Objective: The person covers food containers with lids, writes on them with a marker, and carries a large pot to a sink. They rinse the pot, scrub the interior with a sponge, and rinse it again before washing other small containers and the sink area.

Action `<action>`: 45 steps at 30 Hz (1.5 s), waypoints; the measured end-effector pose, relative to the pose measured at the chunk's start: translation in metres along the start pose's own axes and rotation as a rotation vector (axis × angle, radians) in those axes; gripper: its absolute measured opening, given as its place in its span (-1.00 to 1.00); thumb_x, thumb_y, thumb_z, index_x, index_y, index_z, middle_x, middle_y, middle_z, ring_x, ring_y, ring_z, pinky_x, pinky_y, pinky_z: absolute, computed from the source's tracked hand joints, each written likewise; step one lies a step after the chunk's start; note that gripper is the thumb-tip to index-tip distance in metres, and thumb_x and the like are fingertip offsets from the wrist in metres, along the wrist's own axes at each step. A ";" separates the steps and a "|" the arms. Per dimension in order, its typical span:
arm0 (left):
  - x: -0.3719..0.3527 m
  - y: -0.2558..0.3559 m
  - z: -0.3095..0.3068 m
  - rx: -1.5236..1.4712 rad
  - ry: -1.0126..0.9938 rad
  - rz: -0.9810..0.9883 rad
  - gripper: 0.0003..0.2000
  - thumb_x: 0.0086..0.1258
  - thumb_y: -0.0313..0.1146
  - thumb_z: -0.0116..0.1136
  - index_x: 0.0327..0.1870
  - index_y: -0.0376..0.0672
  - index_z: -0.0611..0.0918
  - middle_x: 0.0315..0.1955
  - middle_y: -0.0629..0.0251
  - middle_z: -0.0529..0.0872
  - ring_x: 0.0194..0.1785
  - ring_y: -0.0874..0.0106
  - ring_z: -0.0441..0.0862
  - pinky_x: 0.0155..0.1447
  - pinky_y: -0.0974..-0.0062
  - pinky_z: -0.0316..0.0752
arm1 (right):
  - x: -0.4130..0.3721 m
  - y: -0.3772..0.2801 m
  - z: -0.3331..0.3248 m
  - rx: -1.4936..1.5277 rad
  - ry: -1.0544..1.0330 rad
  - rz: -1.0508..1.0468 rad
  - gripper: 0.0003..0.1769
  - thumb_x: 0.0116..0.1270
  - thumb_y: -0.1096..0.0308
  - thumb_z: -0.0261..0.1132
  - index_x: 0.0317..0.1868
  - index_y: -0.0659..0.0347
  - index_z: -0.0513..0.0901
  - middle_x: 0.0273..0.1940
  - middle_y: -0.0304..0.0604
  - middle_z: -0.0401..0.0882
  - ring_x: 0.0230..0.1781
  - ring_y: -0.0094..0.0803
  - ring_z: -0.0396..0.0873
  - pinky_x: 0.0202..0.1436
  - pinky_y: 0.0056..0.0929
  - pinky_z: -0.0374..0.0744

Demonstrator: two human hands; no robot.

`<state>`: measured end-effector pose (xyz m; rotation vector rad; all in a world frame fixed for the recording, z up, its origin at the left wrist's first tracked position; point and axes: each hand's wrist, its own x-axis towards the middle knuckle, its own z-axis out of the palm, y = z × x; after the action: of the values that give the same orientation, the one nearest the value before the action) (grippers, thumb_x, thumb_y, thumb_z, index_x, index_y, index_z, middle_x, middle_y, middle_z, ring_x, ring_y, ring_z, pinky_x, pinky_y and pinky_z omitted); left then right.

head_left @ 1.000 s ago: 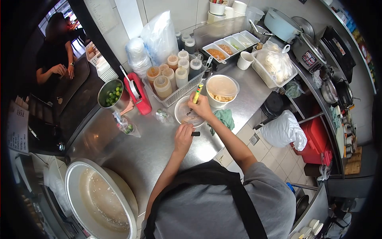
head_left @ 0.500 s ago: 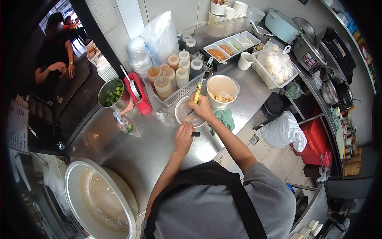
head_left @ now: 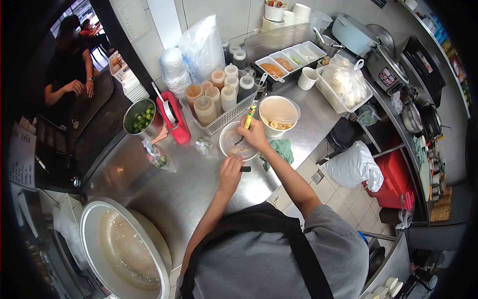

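Observation:
My right hand (head_left: pixel 256 135) is closed round a yellow marker (head_left: pixel 250 117), its tip down at a clear plastic lid (head_left: pixel 229 141) where dark handwriting shows. My left hand (head_left: pixel 230 172) is at the lid's near edge, its fingers curled round a black marker cap (head_left: pixel 245 169) that sticks out to the right. The lid is on a round container whose sides I cannot make out. Just beyond my right hand stands a white bowl (head_left: pixel 273 130) of food with a clear lid (head_left: pixel 280 108) over it. A green cloth (head_left: pixel 282 151) lies beside my right forearm.
A basket of sauce bottles (head_left: pixel 217 124) stands behind the lid. To the left are a red tape dispenser (head_left: pixel 180 130) and a pot of green limes (head_left: pixel 140 119). A large metal pot (head_left: pixel 162 239) sits at lower left. Across the counter is another person (head_left: pixel 64 65).
My right hand and the marker have shifted slightly to the right over the lid, and the handwriting looks a little longer. My left hand stays almost in place.

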<state>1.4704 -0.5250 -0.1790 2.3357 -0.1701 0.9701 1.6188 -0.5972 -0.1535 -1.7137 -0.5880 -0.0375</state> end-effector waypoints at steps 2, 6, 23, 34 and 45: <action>0.000 0.000 0.000 -0.009 -0.010 -0.007 -0.85 0.00 -0.60 0.18 -0.49 -0.22 0.44 -0.41 0.26 0.60 -0.24 0.26 0.54 -0.18 0.37 0.42 | -0.001 -0.002 -0.001 -0.005 -0.019 -0.001 -0.83 -0.01 0.44 0.24 -0.58 0.24 0.37 -0.73 -0.32 0.24 -0.67 -0.65 0.21 -0.60 -0.57 0.26; -0.001 -0.001 0.001 -0.016 -0.011 0.001 -0.85 0.00 -0.60 0.18 -0.49 -0.21 0.43 -0.41 0.26 0.59 -0.25 0.26 0.54 -0.19 0.36 0.42 | 0.000 -0.002 0.000 -0.028 -0.004 -0.041 -0.83 -0.01 0.44 0.23 -0.58 0.25 0.38 -0.74 -0.30 0.24 -0.68 -0.64 0.21 -0.61 -0.55 0.26; 0.017 0.014 -0.025 0.025 -0.099 -0.178 -0.79 0.08 -0.38 0.19 -0.33 -0.21 0.44 -0.30 0.22 0.46 -0.16 0.19 0.37 -0.12 0.28 0.28 | -0.002 -0.038 -0.006 0.508 -0.087 0.259 -0.70 0.07 0.45 0.31 -0.64 0.16 0.32 -0.67 -0.45 0.29 -0.65 -0.70 0.24 -0.59 -0.65 0.21; 0.031 0.016 -0.042 0.032 -0.026 -0.246 -0.78 0.21 -0.26 0.09 -0.29 -0.25 0.47 -0.39 0.18 0.46 -0.25 0.19 0.36 -0.20 0.29 0.23 | -0.027 -0.089 0.006 0.285 -0.158 -0.158 -0.68 0.09 0.39 0.32 -0.17 0.24 0.42 -0.50 -0.34 0.40 -0.55 -0.67 0.34 -0.51 -0.73 0.28; 0.057 -0.021 -0.077 -0.123 0.252 -0.567 -0.65 0.20 -0.28 0.13 -0.14 -0.37 0.40 -0.24 -0.04 0.45 -0.13 0.05 0.38 -0.07 0.22 0.26 | 0.056 -0.138 0.078 0.334 -0.278 -0.203 -0.86 0.31 0.45 0.04 -0.15 0.19 0.27 -0.54 -0.29 0.33 -0.60 -0.57 0.40 -0.58 -0.60 0.33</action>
<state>1.4723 -0.4575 -0.1071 1.9572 0.4939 0.9131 1.5898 -0.4893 -0.0277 -1.3385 -0.9199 0.1499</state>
